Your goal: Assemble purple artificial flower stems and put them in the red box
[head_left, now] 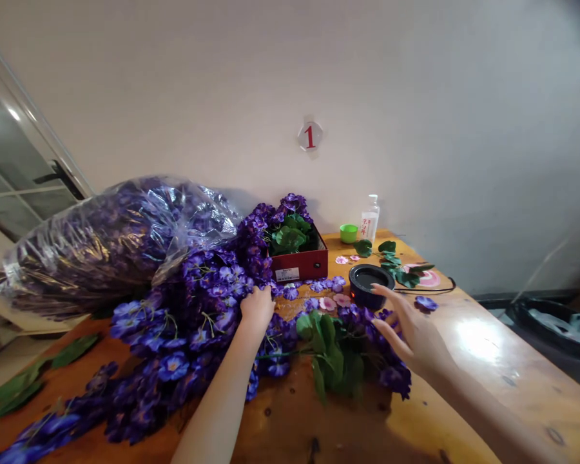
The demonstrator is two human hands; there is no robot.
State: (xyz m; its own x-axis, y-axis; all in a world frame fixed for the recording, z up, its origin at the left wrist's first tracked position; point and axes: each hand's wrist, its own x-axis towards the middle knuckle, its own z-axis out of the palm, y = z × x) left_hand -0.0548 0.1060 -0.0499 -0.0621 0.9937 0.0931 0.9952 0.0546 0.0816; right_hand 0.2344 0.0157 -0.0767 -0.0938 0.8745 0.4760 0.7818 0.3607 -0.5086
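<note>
A big heap of purple artificial flowers covers the left and middle of the wooden table. My left hand reaches into the heap's right edge with its fingers curled in among the blooms; what they grip is hidden. My right hand hovers with fingers spread over a flower stem with green leaves, just in front of a round black pot.
A clear plastic bag full of purple flowers lies at the back left. A red box with green leaves stands by the wall, with a green cap and a clear bottle to its right. Loose leaves and pink petals lie around.
</note>
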